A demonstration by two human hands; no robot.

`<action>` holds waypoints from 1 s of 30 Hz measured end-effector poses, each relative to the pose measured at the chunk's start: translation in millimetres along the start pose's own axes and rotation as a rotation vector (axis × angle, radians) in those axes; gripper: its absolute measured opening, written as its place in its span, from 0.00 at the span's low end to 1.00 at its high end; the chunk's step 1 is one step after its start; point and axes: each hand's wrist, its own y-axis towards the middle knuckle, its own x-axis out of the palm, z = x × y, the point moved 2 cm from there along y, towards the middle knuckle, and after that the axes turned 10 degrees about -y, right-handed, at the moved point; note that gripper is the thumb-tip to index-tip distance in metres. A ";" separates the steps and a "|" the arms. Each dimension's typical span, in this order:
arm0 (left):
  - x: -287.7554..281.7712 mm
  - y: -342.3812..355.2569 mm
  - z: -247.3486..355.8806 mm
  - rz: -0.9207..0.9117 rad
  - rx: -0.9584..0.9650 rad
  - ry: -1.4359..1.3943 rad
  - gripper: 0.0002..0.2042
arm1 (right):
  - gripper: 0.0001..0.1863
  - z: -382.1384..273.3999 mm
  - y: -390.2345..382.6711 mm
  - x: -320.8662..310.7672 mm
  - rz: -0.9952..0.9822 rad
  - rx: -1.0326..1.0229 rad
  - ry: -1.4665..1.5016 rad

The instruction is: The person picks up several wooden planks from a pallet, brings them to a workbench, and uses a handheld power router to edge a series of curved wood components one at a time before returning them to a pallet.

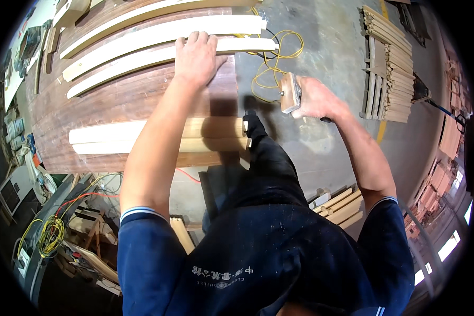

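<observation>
My left hand (197, 60) lies across a pale curved wooden strip (142, 64), fingers bent over its far side and thumb on its near side. A second, wider pale strip (158, 43) lies just beyond, close to my fingertips. Off the table's right end, my right hand (316, 98) is closed around a block-shaped hand tool (288, 94). That tool has a tan, wood-like flat face and a grey metallic edge; its exact kind is unclear. It is held in the air, apart from the strips.
On the brown worktable (110, 113) lie two light wooden pieces (105, 139) near my side and another curved strip (142, 20) farther off. A yellow cord (276, 68) loops by the table's right end. Stacked wood (392, 73) stands at right; coiled yellow cable (51, 237) hangs lower left.
</observation>
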 end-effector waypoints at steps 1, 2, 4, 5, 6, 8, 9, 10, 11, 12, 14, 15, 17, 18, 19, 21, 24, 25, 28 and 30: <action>7.0 -1.9 -5.1 -0.114 -0.054 0.057 0.24 | 0.29 -6.3 -1.9 -1.3 -0.009 0.025 0.040; 9.9 -6.4 -4.0 -0.117 -0.050 0.051 0.24 | 0.30 -8.2 -5.0 -3.1 -0.010 0.062 0.084; 5.7 -25.9 -3.4 -0.110 -0.006 0.082 0.21 | 0.30 -12.1 -6.4 -6.4 0.008 0.073 0.050; 2.8 -42.4 -5.4 -0.093 0.012 0.076 0.19 | 0.31 -14.9 -6.7 -6.4 0.019 0.073 0.015; 1.3 -56.0 -5.3 -0.098 0.013 0.078 0.19 | 0.31 -15.1 -6.6 -6.5 0.017 0.072 0.020; -1.9 -80.5 -4.1 -0.151 -0.021 0.102 0.17 | 0.31 -16.0 -4.4 -6.0 0.042 0.026 0.001; -3.0 -88.1 -3.7 -0.165 -0.043 0.098 0.13 | 0.31 -16.0 -1.4 -4.0 0.039 0.025 0.005; -3.1 -89.8 -6.2 -0.169 -0.044 0.099 0.13 | 0.32 -15.7 2.8 -1.6 0.038 0.026 -0.052; -4.5 -90.3 -5.9 -0.203 -0.034 0.093 0.12 | 0.32 -14.6 6.0 0.9 0.033 0.026 -0.113; -5.6 -91.0 -5.3 -0.236 -0.024 0.086 0.11 | 0.32 -13.3 8.4 4.6 0.027 0.027 -0.115; -2.3 -98.9 -4.2 -0.274 -0.055 0.082 0.12 | 0.25 -15.3 13.8 9.2 0.142 -0.091 -0.223; 0.9 -104.7 -3.5 -0.186 -0.021 0.063 0.14 | 0.25 -16.5 16.2 10.7 0.136 -0.098 -0.226; 2.5 -112.7 1.5 -0.045 0.025 0.015 0.18 | 0.25 -16.4 17.9 12.0 0.156 -0.094 -0.303; 0.3 -113.7 6.5 0.009 0.038 -0.013 0.19 | 0.25 -14.7 18.6 12.1 0.151 -0.091 -0.305; 1.7 -115.6 7.7 -0.037 0.027 0.009 0.21 | 0.25 -13.0 20.1 11.6 0.157 -0.108 -0.317; 2.5 -117.1 6.6 -0.081 0.011 0.031 0.22 | 0.24 -18.6 21.8 9.0 0.162 -0.128 -0.332; 4.5 -117.2 7.1 -0.155 -0.017 -0.004 0.24 | 0.24 -23.9 20.7 11.2 0.112 -0.093 -0.411; 6.0 -115.2 6.9 -0.169 -0.054 -0.018 0.26 | 0.24 -21.7 21.9 15.7 0.079 -0.080 -0.458; 7.0 -114.4 7.4 -0.191 -0.107 -0.028 0.25 | 0.24 -25.2 21.5 24.2 0.040 -0.074 -0.519; 5.7 -112.7 9.8 -0.197 -0.099 0.002 0.20 | 0.24 -29.7 19.7 28.6 0.032 -0.075 -0.535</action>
